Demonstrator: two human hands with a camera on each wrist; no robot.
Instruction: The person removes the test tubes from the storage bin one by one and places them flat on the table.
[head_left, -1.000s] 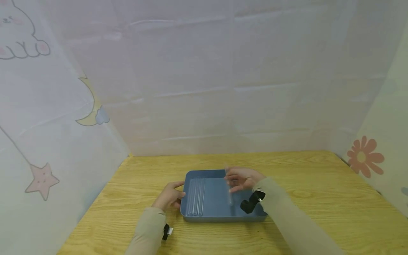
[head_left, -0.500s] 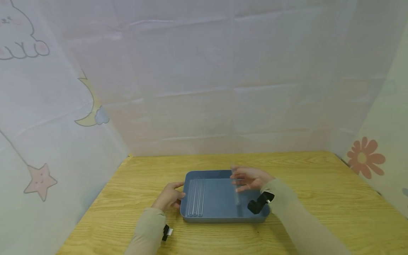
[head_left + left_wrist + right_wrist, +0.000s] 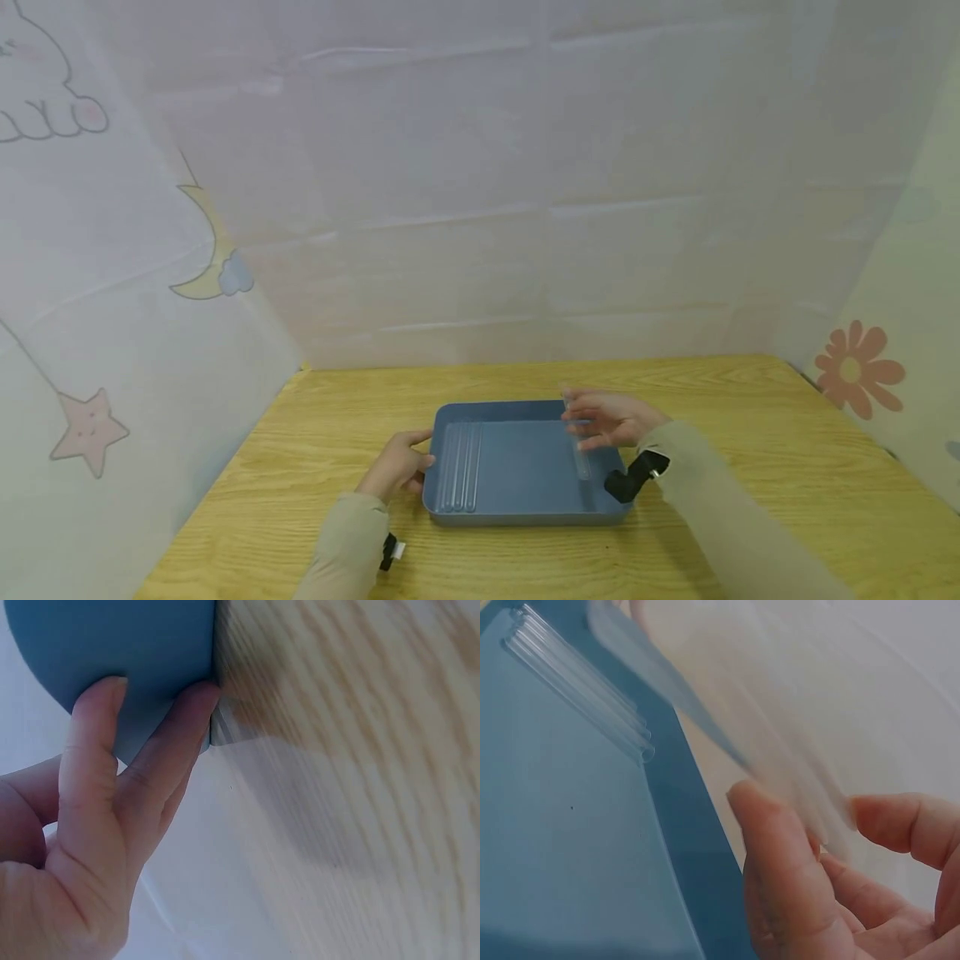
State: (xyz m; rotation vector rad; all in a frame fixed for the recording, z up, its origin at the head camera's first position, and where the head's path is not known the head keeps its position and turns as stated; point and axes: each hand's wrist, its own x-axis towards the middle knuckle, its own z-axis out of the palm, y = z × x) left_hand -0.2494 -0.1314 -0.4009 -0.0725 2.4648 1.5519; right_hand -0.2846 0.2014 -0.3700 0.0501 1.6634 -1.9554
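A shallow blue tray (image 3: pixel 525 467) lies on the wooden table, with several clear test tubes (image 3: pixel 460 467) side by side lengthwise at its left end. My left hand (image 3: pixel 397 462) is at the tray's left side; in the left wrist view its nearly straight fingers (image 3: pixel 94 750) rest against the outer wall. Over the right part of the tray, my right hand (image 3: pixel 611 419) pinches another clear test tube (image 3: pixel 582 462) between thumb and fingertips. That tube slants, its rounded end toward me, and is blurred in the right wrist view.
The wooden table (image 3: pixel 337 400) reaches back to a pale hanging sheet (image 3: pixel 480 208). Printed sheets with a star (image 3: pixel 92 429) and a flower (image 3: pixel 858 368) stand at the sides. A black wrist mount (image 3: pixel 636 477) hangs over the tray's right front corner.
My right hand has moved steadily to the right over the tray with the test tube in its fingers. My left hand stays at the tray's left side, and the other tubes lie still.
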